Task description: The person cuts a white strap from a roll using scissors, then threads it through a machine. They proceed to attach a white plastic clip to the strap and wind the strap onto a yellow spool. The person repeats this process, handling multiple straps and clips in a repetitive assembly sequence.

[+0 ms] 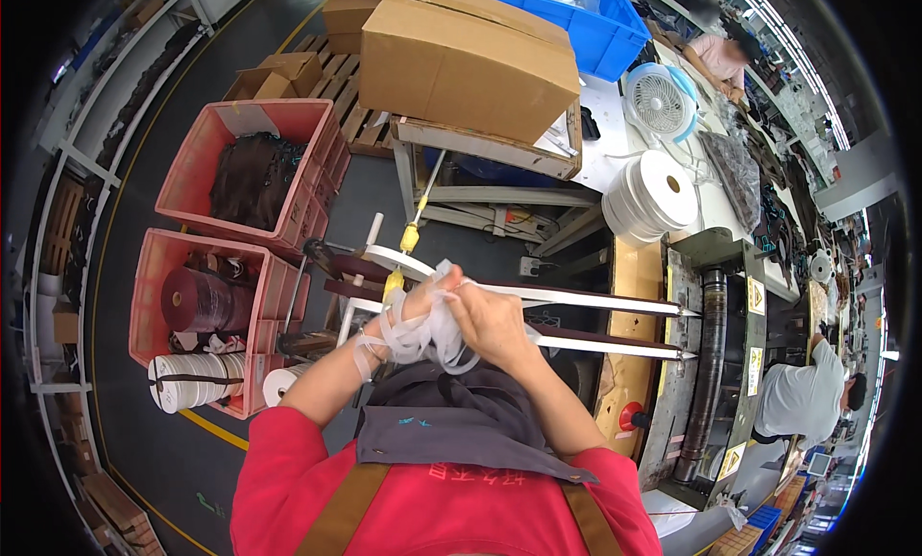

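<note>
My left hand and my right hand meet in front of my chest, both with fingers closed. A bunched, translucent white plastic strip is gripped between them. Its loops hang below the hands, and some circle my left wrist. Just beyond the hands is a stand with white rods and yellow-wrapped parts. From there two white bands, edged with dark maroon, stretch right to a machine with a dark roller.
Two red crates on the left hold dark fabric and a maroon roll. A cardboard box rests on a bench ahead. White spools, a fan and a blue bin stand beyond. Two people work at the right.
</note>
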Motion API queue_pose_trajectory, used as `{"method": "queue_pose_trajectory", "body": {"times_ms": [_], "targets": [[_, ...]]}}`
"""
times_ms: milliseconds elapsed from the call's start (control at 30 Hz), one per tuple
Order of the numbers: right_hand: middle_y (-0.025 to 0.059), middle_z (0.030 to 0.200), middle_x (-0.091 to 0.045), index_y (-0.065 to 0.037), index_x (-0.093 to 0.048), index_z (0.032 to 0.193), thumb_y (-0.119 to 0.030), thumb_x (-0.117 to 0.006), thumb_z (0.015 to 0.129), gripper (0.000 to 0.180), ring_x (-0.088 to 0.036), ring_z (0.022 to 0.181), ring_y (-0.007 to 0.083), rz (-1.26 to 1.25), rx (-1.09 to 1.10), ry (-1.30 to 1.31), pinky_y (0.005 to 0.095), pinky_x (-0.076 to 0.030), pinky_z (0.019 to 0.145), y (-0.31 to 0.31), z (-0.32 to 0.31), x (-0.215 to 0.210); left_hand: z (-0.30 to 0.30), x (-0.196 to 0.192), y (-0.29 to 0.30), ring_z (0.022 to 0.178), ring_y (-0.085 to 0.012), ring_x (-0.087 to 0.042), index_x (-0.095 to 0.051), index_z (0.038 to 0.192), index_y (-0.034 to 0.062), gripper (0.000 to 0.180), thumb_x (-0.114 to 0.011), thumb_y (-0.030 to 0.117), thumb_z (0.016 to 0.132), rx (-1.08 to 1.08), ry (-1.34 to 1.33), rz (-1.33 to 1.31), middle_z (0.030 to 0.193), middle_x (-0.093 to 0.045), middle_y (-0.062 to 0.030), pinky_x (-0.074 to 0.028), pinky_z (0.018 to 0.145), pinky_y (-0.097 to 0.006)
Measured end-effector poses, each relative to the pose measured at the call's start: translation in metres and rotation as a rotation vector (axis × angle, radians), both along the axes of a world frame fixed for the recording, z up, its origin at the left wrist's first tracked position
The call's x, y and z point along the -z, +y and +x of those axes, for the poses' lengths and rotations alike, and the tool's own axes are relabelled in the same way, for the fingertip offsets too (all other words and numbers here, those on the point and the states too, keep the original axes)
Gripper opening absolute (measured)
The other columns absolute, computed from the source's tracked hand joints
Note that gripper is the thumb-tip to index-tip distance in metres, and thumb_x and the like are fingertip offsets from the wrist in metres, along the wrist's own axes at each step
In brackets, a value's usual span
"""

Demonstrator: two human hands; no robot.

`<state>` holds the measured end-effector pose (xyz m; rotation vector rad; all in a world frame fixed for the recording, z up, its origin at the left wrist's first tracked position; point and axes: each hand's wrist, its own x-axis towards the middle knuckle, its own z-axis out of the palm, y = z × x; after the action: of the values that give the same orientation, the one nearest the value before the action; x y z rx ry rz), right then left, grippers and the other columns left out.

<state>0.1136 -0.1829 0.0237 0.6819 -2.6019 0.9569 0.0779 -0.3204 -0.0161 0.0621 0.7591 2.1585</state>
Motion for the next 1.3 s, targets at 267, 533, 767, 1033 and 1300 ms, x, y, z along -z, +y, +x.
{"method": "queue_pose_trajectory", "body": {"times_ms": [267, 533, 767, 1033, 1300], "targets": [[0.0127, 0.062, -0.058, -0.003, -0.051, 0.082, -0.020, -0.054, 0.080, 0.017, -0.057, 0.058, 0.0312, -0.307, -0.013, -0.443, 0.0377, -0.044, 0.055, 0.017, -0.010, 0.014, 0.025, -0.002, -0.027, 0.078, -0.0179, -0.059, -0.045, 0.111, -0.0006, 0.045, -0.060, 0.008, 0.070, 0.101, -0.018, -0.252, 0.095, -0.056, -0.0077, -0.050, 0.066, -0.028], [0.0107, 0.073, -0.060, -0.002, -0.057, 0.090, -0.019, -0.054, 0.081, 0.019, -0.057, 0.064, 0.0287, -0.059, 0.091, -0.097, 0.0365, -0.043, 0.060, 0.013, 0.018, 0.045, -0.001, -0.039, -0.022, 0.081, -0.0164, -0.058, -0.047, 0.109, -0.0022, 0.029, -0.048, 0.013, 0.084, -0.687, -0.021, 0.111, 0.100, -0.056, -0.0110, -0.049, 0.073, -0.026], [0.0094, 0.059, -0.056, -0.004, -0.053, 0.075, -0.015, -0.059, 0.078, 0.013, -0.056, 0.050, 0.0243, -0.101, 0.007, -0.042, 0.0323, -0.043, 0.046, 0.002, 0.013, 0.031, -0.015, 0.004, -0.024, 0.060, -0.0062, -0.049, -0.058, 0.080, 0.0031, 0.023, -0.058, 0.026, 0.083, -0.158, 0.576, -0.788, 0.069, -0.054, 0.0015, -0.041, 0.051, -0.023], [0.0085, 0.055, -0.054, -0.004, -0.051, 0.069, -0.020, -0.055, 0.081, 0.020, -0.054, 0.048, 0.0247, -0.331, -0.016, -0.068, 0.0326, -0.041, 0.044, 0.002, 0.005, 0.042, 0.039, 0.027, -0.045, 0.076, -0.0157, -0.056, -0.051, 0.101, 0.0051, 0.029, -0.060, 0.022, 0.079, 0.081, 0.224, -0.293, 0.088, -0.055, -0.0060, -0.047, 0.065, -0.024], [0.0078, 0.064, -0.053, -0.002, -0.057, 0.087, -0.015, -0.053, 0.081, 0.015, -0.051, 0.056, 0.0244, -0.211, 0.105, 0.025, 0.0328, -0.039, 0.055, 0.002, 0.017, 0.047, 0.006, -0.001, -0.065, 0.078, -0.0212, -0.056, -0.049, 0.100, 0.0020, 0.027, -0.053, 0.022, 0.081, -0.452, -0.183, 0.319, 0.089, -0.054, -0.0111, -0.049, 0.066, -0.031]]}}
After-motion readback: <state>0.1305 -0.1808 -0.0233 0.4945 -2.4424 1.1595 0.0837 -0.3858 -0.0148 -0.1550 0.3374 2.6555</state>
